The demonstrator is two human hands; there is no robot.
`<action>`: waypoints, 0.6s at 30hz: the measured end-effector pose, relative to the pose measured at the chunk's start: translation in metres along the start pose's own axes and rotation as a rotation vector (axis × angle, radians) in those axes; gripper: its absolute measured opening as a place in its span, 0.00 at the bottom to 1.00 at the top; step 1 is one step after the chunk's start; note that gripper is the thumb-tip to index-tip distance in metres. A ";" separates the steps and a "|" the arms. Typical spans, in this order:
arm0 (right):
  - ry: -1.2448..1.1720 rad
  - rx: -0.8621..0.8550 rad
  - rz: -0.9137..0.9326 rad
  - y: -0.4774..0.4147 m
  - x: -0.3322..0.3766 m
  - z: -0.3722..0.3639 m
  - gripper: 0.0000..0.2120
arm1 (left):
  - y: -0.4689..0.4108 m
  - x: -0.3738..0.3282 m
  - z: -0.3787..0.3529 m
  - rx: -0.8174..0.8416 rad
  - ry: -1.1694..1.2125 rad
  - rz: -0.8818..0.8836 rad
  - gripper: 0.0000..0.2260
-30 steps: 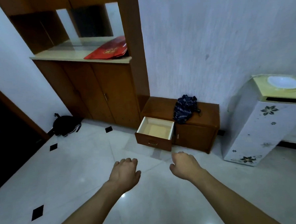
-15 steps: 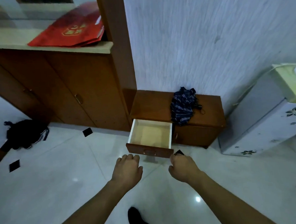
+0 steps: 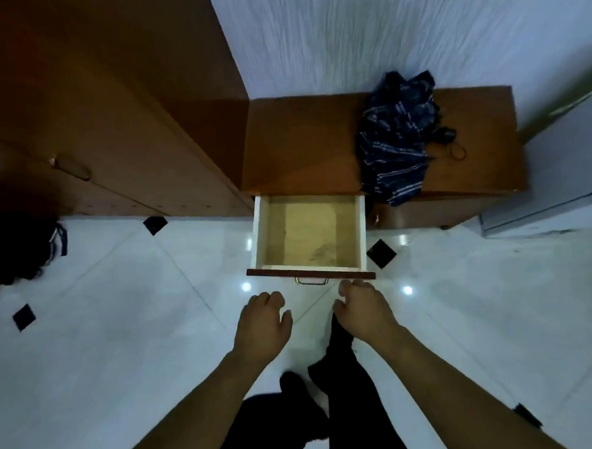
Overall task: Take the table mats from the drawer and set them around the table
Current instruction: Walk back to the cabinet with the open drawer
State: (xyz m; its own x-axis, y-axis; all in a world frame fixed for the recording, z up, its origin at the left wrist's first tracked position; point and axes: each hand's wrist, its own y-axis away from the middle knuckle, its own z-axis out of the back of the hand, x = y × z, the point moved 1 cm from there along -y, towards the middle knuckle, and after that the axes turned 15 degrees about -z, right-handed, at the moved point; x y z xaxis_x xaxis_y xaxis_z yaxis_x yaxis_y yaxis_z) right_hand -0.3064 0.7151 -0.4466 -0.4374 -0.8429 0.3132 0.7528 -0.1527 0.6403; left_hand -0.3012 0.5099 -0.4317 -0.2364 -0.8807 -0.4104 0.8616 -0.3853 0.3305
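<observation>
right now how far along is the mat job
Early. Done: the drawer stands pulled open below the low cabinet. In hand: nothing; the left hand and right hand hang empty just short of the drawer front. Inside, only a flat tan layer shows, which could be mats or bare wood. Left: lifting the mats out and setting them around a table, which is not in view.

Just beyond the loosely curled left hand [image 3: 261, 325] and right hand [image 3: 363, 309], neither holding anything, the drawer [image 3: 309, 238] stands pulled open.

Home interior: wooden cabinets [image 3: 110, 107], tiled floor [image 3: 121, 319], crumpled clothing [image 3: 394, 140]
</observation>
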 end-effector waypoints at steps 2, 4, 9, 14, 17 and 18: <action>0.001 0.052 -0.001 -0.037 -0.009 -0.022 0.12 | -0.024 0.016 -0.025 -0.014 0.145 0.099 0.09; 0.045 0.122 0.012 -0.067 -0.019 -0.045 0.14 | -0.045 0.032 -0.048 0.023 0.208 0.172 0.09; 0.097 0.198 -0.020 -0.126 -0.039 -0.106 0.16 | -0.087 0.078 -0.121 0.248 0.176 0.181 0.08; -0.146 0.198 -0.209 -0.161 -0.048 -0.150 0.19 | -0.123 0.115 -0.160 0.215 0.332 0.378 0.08; -0.342 0.133 -0.350 -0.162 -0.043 -0.166 0.17 | -0.137 0.116 -0.166 0.067 0.448 0.560 0.09; -0.387 0.100 -0.381 -0.162 -0.041 -0.169 0.16 | -0.139 0.116 -0.169 0.021 0.466 0.590 0.10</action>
State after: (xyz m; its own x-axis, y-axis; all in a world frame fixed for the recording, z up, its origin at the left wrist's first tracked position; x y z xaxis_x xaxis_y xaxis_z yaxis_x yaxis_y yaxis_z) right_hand -0.3273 0.6873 -0.6818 -0.8330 -0.4837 0.2686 0.4634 -0.3445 0.8165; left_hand -0.3723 0.5078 -0.6685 0.4808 -0.7364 -0.4759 0.7765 0.1055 0.6212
